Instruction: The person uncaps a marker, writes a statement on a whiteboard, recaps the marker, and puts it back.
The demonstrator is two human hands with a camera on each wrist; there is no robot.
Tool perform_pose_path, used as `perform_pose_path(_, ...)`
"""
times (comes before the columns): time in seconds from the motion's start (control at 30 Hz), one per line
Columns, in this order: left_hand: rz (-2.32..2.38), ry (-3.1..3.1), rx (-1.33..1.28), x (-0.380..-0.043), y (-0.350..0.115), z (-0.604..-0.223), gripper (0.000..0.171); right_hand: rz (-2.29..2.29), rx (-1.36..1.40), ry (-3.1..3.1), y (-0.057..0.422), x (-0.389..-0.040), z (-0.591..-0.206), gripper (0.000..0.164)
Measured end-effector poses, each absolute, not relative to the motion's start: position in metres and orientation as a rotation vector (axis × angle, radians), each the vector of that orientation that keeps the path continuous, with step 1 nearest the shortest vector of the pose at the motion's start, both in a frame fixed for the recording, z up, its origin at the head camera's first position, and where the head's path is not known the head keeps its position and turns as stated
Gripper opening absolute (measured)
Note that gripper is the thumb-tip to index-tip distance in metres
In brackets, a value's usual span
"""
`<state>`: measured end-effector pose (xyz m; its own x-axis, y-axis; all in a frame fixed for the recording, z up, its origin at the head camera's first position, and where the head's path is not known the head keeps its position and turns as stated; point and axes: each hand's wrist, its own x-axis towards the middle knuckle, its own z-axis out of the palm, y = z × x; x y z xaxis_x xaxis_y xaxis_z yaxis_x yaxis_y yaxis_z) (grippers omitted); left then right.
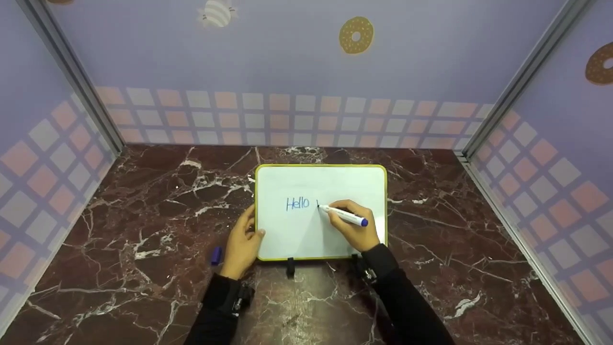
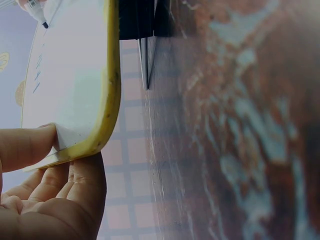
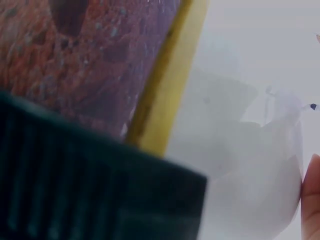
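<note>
A whiteboard (image 1: 292,235) with a yellow frame stands tilted on black feet, blue handwriting "Hello" (image 1: 298,203) and one further short stroke on its face. My left hand (image 1: 243,243) grips the board's left edge; in the left wrist view the thumb (image 2: 30,145) lies on the white face and the fingers go behind the frame. With my right hand (image 1: 357,227) I pinch a white marker (image 1: 346,214) with a blue end, its dark tip at the short stroke. In the right wrist view only a fingertip (image 3: 311,195) shows beside the board's white surface.
A blue marker cap (image 1: 216,255) lies on the dark red marbled table (image 1: 143,287), left of my left hand. One black foot (image 1: 290,267) projects under the board's lower edge. Patterned purple walls (image 1: 287,62) enclose the back and both sides.
</note>
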<state>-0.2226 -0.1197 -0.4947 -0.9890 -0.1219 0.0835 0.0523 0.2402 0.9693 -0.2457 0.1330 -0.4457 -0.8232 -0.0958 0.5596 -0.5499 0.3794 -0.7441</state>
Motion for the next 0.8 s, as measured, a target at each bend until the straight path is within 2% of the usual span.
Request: perform_pose_path(0.8, -1.848, -2.384, 0.092, -0.2224, -0.1196, -0.4950, 0.065, 1.449, 0.529, -2.231, 0.1345, -0.2499, -0.4427, 0.010)
